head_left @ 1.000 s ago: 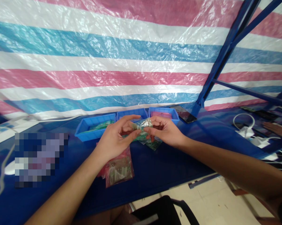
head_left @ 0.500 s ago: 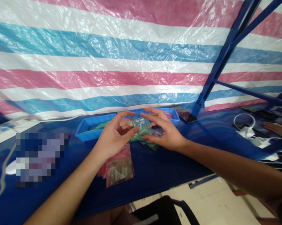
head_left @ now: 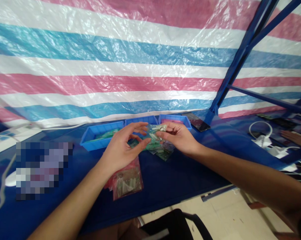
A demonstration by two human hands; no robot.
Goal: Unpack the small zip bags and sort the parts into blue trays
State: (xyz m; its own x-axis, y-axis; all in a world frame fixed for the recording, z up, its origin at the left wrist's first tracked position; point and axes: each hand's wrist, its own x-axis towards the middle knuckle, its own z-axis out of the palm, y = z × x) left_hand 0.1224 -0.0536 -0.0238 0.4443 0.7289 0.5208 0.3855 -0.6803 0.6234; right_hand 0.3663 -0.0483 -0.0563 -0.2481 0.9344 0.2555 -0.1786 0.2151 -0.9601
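Observation:
A small clear plastic bag (head_left: pixel 154 130) with pale pieces inside is pinched by my right hand (head_left: pixel 179 136), thumb against fingers. My left hand (head_left: pixel 126 141) faces it from the left, fingers curved and apart, with no clear grip on the bag. Below the hands lie green-tinted bags (head_left: pixel 164 153), partly hidden by them. Nearer me, red-tinted bags (head_left: pixel 127 181) with pale parts inside lie stacked on the blue tabletop (head_left: pixel 163 183). What the pieces are is too small to tell.
Behind my hands stand a left blue bin (head_left: pixel 91 143) with green bags, a middle blue bin (head_left: pixel 140 120), and a right blue bin (head_left: pixel 187 121) with pink contents. A dark phone (head_left: pixel 199 122) lies beside them. White cables and adapters (head_left: pixel 263 141) are at right, near another person's hand (head_left: pixel 297 136).
The clear bag has shifted from between both hands into my right hand's pinch. My right fingers have closed; my left hand has come off the bag, its fingers apart.

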